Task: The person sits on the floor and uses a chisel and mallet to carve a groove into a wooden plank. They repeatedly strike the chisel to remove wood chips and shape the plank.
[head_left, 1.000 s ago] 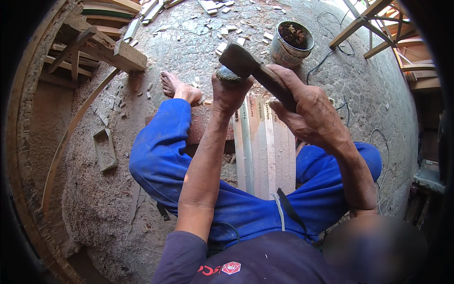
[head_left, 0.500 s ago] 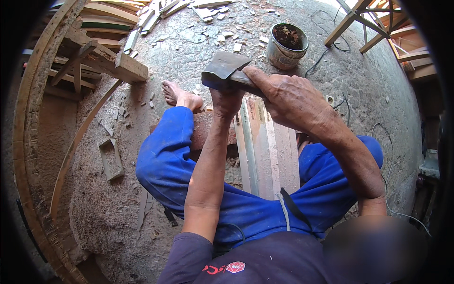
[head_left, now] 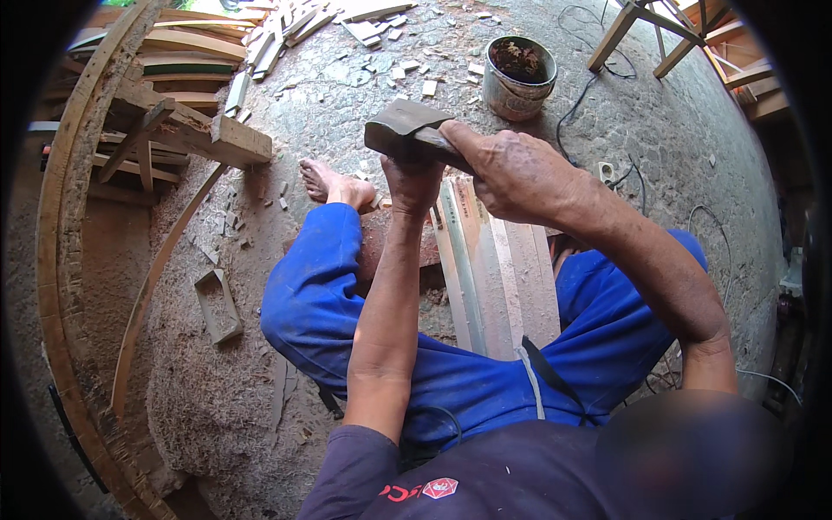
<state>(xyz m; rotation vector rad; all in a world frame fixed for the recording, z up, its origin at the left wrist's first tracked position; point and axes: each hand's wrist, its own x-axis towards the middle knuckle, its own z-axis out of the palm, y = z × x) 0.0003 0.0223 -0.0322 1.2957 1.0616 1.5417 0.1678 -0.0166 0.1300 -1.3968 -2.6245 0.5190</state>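
Observation:
My right hand (head_left: 529,178) is closed round the handle of a hatchet (head_left: 403,121) with a broad, dark, worn metal head. The head hangs right over my left hand (head_left: 414,186), so most of those fingers are hidden. My left hand looks closed, upright below the metal, and I cannot see what it grips. Beside it, between my legs, lie several pale wooden slats (head_left: 498,286), edge to edge and sprinkled with dust. A few short dark slots mark their far ends. Under them is a reddish-brown block (head_left: 377,247).
A dirty bucket (head_left: 518,91) stands beyond my hands. Wood scraps (head_left: 295,30) litter the far floor. On the left are a curved wooden frame (head_left: 61,217) and a small box-like tray (head_left: 218,303). Cables (head_left: 568,121) trail at right near wooden legs (head_left: 611,39).
The view has shifted slightly, so the surroundings sit a little differently. Both hands and the hatchet keep nearly the same placing relative to each other and to the slats.

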